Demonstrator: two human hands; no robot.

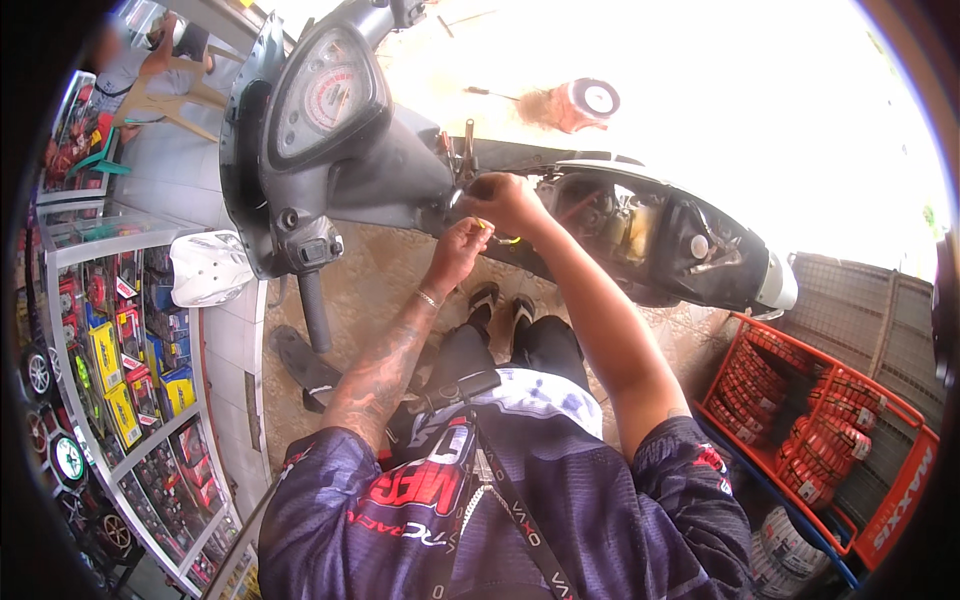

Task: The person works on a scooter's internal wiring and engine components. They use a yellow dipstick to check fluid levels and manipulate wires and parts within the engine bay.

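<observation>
A dark scooter (390, 185) with its seat area opened up stands crosswise in front of me. My left hand (457, 258) is closed at the scooter's middle, its fingertips pinching a small yellow piece (483, 224) that looks like wire. Just beyond it, my right hand (507, 207) reaches in with curled fingers close to the left fingertips. Whatever the right fingers hold is hidden behind the hand. Two upright handles (468, 140), tool-like, stick up on the scooter's floor section beside the right hand. More yellow-green (510, 241) shows below the right hand.
A glass display case (130, 240) full of packaged parts lines the left, with a white scooter panel (208, 268) against it. Red tire racks (735, 370) stand at lower right. A reddish round object (578, 106) and a screwdriver-like tool (492, 93) lie beyond the scooter. Another person (125, 75) is at far left.
</observation>
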